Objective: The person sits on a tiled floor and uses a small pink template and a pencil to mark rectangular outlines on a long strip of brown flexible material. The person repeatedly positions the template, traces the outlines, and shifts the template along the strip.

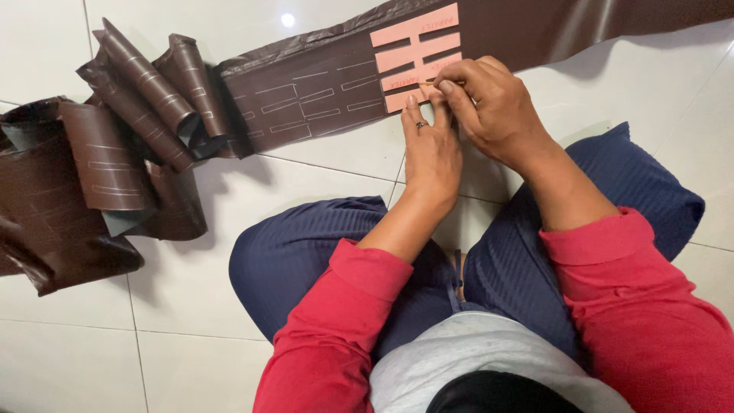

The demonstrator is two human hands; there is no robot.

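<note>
A person is sitting on a white tiled floor [191, 291] and working along a long strip of dark brown sheet material [306, 84] that is stretching from the upper right down to the left. A pink template [415, 53] with 4 bars joined by a short stem is lying flat on the strip, near its lower edge. The left hand [430, 149] is resting palm down, its fingers extended and pressing on the bottom edge of the template, pinning it to the brown strip. The right hand [489, 103] is curling its fingers closed in a pinch around a thin marking tool [430, 81], whose tip is touching the template's lower bar; the tool is too slender to identify further. Judging by the pale outlines [306, 99] already showing on the strip just left of the template, several copies of the shape are already traced. The marked length is running leftward into loose curls and folds [130, 122], where more faint lines are showing. To the right of the template the brown surface is looking plain, so that stretch appears to be waiting for marks. The current tracing seems to be only partly done.
</note>
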